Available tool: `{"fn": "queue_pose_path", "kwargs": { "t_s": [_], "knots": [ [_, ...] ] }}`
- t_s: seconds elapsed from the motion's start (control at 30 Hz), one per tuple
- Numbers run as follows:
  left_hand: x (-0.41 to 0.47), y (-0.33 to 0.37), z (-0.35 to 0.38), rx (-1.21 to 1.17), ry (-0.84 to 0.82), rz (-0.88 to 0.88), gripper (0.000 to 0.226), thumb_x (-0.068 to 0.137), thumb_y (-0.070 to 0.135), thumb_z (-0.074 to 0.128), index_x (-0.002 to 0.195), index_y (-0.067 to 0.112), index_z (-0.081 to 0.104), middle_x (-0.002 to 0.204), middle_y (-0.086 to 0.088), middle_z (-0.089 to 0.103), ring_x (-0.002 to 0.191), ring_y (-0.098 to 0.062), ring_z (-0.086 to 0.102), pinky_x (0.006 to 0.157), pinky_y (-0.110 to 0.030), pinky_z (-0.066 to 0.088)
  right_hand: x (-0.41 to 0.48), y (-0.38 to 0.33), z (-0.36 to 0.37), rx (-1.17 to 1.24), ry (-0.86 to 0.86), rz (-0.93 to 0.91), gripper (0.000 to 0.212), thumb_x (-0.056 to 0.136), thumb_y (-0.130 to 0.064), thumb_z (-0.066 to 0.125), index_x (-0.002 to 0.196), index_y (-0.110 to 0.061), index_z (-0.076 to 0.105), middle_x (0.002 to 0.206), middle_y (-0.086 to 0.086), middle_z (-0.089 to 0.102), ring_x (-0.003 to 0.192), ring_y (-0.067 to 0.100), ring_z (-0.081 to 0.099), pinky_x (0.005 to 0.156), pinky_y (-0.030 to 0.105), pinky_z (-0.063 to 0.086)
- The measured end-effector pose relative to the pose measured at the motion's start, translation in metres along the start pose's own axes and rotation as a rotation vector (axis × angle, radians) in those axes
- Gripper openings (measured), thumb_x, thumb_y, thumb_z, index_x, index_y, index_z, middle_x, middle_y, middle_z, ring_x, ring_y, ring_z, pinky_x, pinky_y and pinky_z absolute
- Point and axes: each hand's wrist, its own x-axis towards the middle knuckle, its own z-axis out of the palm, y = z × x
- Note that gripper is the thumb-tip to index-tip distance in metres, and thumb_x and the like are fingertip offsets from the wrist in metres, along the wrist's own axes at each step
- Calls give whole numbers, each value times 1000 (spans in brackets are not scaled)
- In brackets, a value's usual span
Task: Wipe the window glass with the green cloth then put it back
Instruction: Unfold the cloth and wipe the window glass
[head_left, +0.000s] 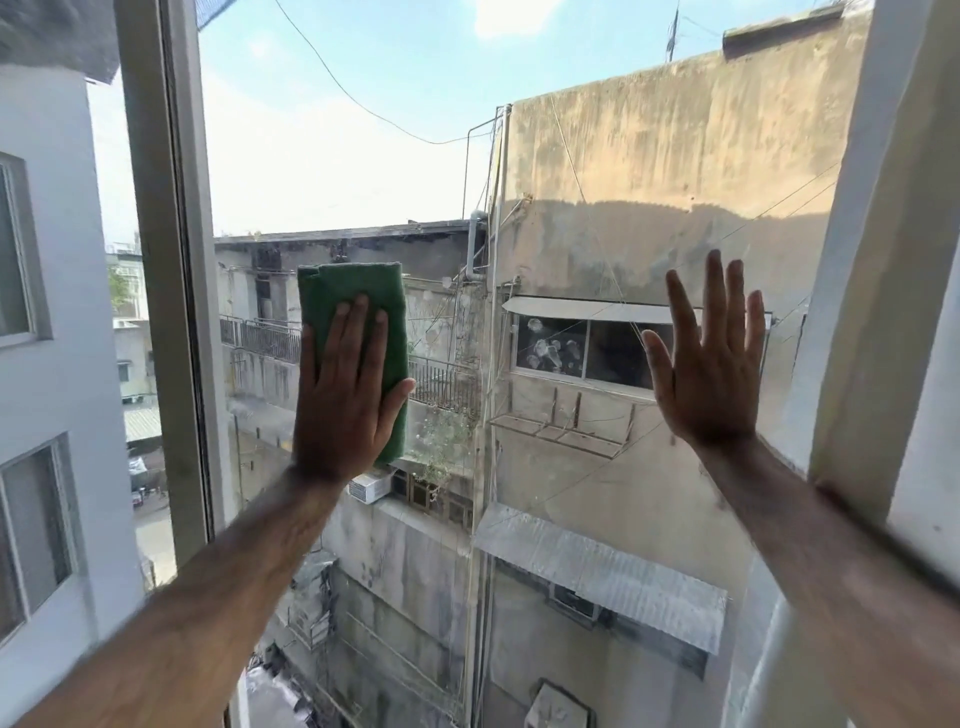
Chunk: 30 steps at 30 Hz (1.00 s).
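Forearms reach up from the bottom of the frame toward the window glass (597, 249). My left hand (345, 395) lies flat, fingers together, and presses the folded green cloth (353, 291) against the pane near the left frame (171, 260); nothing is pinched, the palm alone pins it. My right hand (711, 358) is spread wide, open and holding nothing, on or just off the glass near the right frame; I cannot tell whether it touches. Wiping is the step in hand. Smudges show mid-pane, so I judge the next stroke should sweep right, with steady pressure. Where the cloth goes back is out of view.
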Motion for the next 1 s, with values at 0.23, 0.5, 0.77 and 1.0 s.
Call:
{"fn": "queue_pose_path", "kwargs": {
  "t_s": [0.23, 0.5, 0.77, 1.0],
  "knots": [
    [54, 27, 13, -36, 126, -249, 69, 110, 51, 28, 163, 6, 21, 172, -17, 21, 160, -32, 16, 127, -61, 18, -1, 0, 3, -25, 20, 2, 62, 116, -46, 37, 171, -18, 29, 179, 22, 20, 168, 40, 15, 136, 60, 16],
    [110, 111, 22, -81, 215, -69, 73, 108, 57, 22, 162, 8, 27, 170, -15, 27, 159, -32, 20, 129, -58, 15, 0, 4, 8, -21, 55, -15, 62, 116, -46, 38, 170, -19, 29, 179, 22, 20, 168, 40, 16, 137, 59, 15],
    [-40, 59, 54, 14, 64, 219, 70, 109, 52, 38, 163, 9, 24, 173, -11, 19, 161, -29, 15, 128, -62, 16, 0, 2, 5, -12, 53, -10, 63, 114, -47, 37, 170, -19, 30, 179, 22, 21, 168, 40, 16, 138, 57, 11],
    [20, 39, 34, -21, 150, -403, 67, 112, 50, 28, 164, 9, 20, 173, -10, 18, 160, -28, 17, 126, -65, 17, -2, 3, 8, -34, 70, -8, 62, 115, -46, 38, 171, -20, 29, 179, 21, 21, 168, 38, 16, 137, 58, 15]
  ]
}}
